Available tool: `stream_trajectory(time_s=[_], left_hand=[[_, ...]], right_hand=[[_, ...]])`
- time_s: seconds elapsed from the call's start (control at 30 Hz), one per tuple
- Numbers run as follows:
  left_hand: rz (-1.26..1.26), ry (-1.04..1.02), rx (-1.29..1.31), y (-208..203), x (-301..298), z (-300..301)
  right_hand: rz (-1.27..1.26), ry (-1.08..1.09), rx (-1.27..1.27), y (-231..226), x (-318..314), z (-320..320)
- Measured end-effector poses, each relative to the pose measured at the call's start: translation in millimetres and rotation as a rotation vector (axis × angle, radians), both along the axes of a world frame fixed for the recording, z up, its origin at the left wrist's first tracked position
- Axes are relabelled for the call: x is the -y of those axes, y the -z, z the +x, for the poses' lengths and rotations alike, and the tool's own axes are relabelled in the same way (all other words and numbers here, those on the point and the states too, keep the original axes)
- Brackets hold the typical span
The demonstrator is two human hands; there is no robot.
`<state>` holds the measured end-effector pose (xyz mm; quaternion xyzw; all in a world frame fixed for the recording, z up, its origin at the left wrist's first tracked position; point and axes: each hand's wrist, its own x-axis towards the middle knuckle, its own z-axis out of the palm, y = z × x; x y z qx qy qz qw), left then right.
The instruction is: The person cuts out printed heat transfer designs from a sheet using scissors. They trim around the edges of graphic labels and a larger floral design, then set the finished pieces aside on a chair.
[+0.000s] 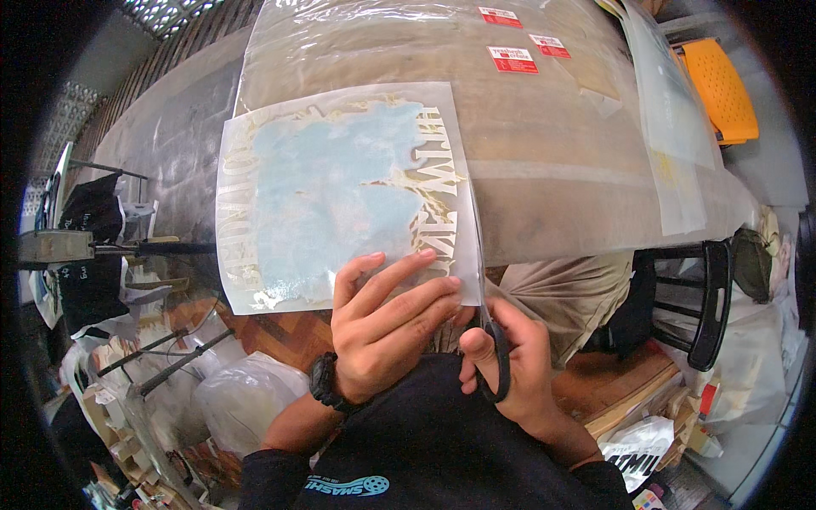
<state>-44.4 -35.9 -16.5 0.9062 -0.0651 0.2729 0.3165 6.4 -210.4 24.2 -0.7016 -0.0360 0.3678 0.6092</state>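
A translucent white printed sheet point(340, 204) with a pale blue patch and white lettering lies over the table's near edge. My left hand point(387, 319), with a black band at the wrist, holds its near right corner. The fingers stretch over the top, and the thumb is mostly hidden below. My right hand point(514, 353) is closed round the black-handled scissors point(501, 361). Their blades run along the sheet's right edge, pointing away from me. Whether the blades are parted cannot be made out.
Clear plastic covers the table point(561, 187); red-and-white labels point(512, 59) lie at its far side. An orange chair point(718, 89) stands far right, a black chair point(705, 306) nearer. Left are a metal rack point(161, 365) and a plastic bag point(246, 399). A white bag point(642, 450) sits lower right.
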Motion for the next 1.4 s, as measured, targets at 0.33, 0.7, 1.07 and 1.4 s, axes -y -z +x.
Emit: stream_trajectory(time_s=[0.33, 0.7, 1.07, 1.4], left_hand=[[-0.015, 0.001, -0.010, -1.7, 2.4, -3.4], [-0.024, 0.039, 0.001, -0.9, -1.0, -7.3], [-0.057, 0.014, 0.001, 2.4, -2.0, -8.8], [0.032, -0.077, 0.021, -10.0, -33.8, 46.2]], right_hand=[[-0.008, 0.028, 0.020, 2.1, -6.1, 0.4], [0.019, 0.030, 0.062, 8.2, -6.6, 2.4], [0.026, 0.059, 0.067, 10.2, -11.4, 10.8], [0.167, 0.031, -0.014, 9.1, -5.1, 33.6]])
